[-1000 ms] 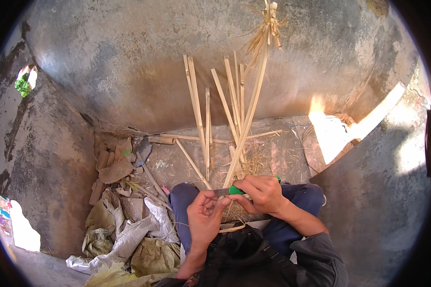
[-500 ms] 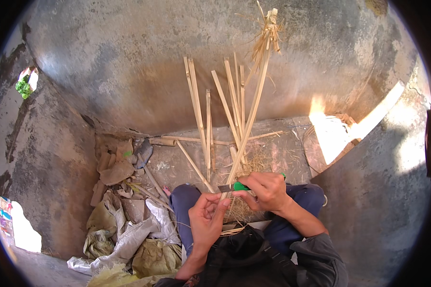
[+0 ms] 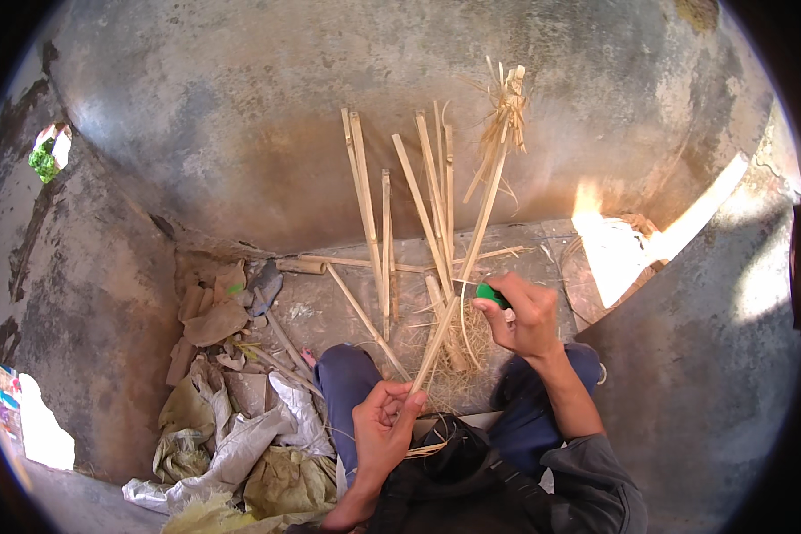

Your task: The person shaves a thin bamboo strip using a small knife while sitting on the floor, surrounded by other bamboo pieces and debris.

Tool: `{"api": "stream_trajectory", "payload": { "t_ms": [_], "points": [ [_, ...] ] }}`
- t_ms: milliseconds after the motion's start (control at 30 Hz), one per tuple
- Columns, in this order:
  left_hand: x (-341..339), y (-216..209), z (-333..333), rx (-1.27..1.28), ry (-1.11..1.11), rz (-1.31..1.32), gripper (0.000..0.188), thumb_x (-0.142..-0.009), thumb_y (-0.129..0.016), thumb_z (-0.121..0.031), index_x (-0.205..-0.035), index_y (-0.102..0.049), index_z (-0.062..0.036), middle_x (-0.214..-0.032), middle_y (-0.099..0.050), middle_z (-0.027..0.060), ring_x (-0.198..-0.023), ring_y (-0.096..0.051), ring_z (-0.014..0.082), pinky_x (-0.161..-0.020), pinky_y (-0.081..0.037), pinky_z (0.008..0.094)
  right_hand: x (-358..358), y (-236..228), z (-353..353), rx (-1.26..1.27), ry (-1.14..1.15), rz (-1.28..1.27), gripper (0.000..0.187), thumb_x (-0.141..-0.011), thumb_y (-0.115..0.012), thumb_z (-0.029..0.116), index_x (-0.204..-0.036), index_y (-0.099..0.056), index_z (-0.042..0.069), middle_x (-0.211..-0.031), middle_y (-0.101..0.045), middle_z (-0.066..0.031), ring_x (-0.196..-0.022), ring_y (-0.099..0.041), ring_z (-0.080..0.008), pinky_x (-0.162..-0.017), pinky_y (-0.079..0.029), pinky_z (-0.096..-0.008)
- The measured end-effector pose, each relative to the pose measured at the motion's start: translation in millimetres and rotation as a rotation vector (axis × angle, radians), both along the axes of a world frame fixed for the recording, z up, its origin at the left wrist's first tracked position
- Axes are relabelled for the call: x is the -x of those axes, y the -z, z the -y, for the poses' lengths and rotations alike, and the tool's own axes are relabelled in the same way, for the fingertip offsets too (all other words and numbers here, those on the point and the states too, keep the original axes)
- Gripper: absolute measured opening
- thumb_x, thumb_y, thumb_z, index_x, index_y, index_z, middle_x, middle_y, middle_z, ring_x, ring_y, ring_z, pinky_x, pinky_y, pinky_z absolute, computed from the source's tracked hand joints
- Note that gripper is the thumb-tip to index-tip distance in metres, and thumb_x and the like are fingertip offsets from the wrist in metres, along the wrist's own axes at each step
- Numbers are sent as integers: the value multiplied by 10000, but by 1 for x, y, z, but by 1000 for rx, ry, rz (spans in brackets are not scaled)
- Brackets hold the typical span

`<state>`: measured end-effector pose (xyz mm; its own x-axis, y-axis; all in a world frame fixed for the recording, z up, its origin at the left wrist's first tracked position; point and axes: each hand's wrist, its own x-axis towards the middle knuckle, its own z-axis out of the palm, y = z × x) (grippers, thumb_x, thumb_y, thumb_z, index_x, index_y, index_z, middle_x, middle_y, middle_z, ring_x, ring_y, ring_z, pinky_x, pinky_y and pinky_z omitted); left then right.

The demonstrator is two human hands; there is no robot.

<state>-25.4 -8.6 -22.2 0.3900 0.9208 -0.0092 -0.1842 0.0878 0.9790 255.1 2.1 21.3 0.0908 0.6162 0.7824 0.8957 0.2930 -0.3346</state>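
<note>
Right hand [image 3: 527, 316] has moved away from left hand [image 3: 384, 425], up and out along the bamboo strip [image 3: 433, 353]. A second ago both are close together at the strip's near end, blade across it; now they're well apart. A thin curled shaving [image 3: 464, 329] stands off the strip beside the right hand. The frayed tuft [image 3: 507, 111] at the far end sits lower against the wall [image 3: 240, 133] than before. Reads as a thinning stroke just made, strip likely needing more; judgement only.

Hands: left pinches the strip's near end between thumb and fingers, same spot as before. Right is clenched around a green-handled knife [image 3: 491, 295]; blade hard to make out now. Strip runs from the left hand, over the floor [image 3: 316, 298], up in front of the wall.

Other bamboo sticks [image 3: 363, 178] lean on the wall, no hand on them. Loose shavings [image 3: 485, 325] lie on the floor past the knees.

Containers: crumpled white sack [image 3: 231, 454] and tan sack [image 3: 289, 481] lie in a heap at the left; contents, if any, can't tell. Black bag-like thing [image 3: 445, 458] on the lap, inside not visible; a few pale strips [image 3: 425, 451] lie by it.
</note>
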Motion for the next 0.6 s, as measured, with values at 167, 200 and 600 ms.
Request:
{"api": "stream_trajectory", "payload": {
  "t_ms": [167,200,600],
  "points": [
    [14,7,8,43,29,-40,145,-1052,-761,-20,-1164,-703,51,-1001,-787,69,-883,-713,61,-762,-542,208,-11,-2,-5,3,28,-46,238,-989,-825,254,-1044,-763,32,-874,-772,-105,-658,-749,-258,-573,-550,-344],
    [15,8,8,49,30,-39,147,-1053,-761,-21,-1167,-703,52,-1004,-788,70,-882,-713,62,-762,-542,208,-13,0,-7,-8,46,-47,234,-991,-823,250,-1043,-763,30,-876,-773,-109,-664,-753,-259,-576,-552,-346],
    [34,13,16,84,64,-84,137,-1061,-753,-29,-1161,-704,51,-959,-771,43,-861,-697,50,-741,-528,200,-36,-8,-17,6,124,-86,232,-1005,-809,249,-1040,-762,25,-888,-785,-132,-718,-776,-282,-628,-582,-357]
  ]
}}
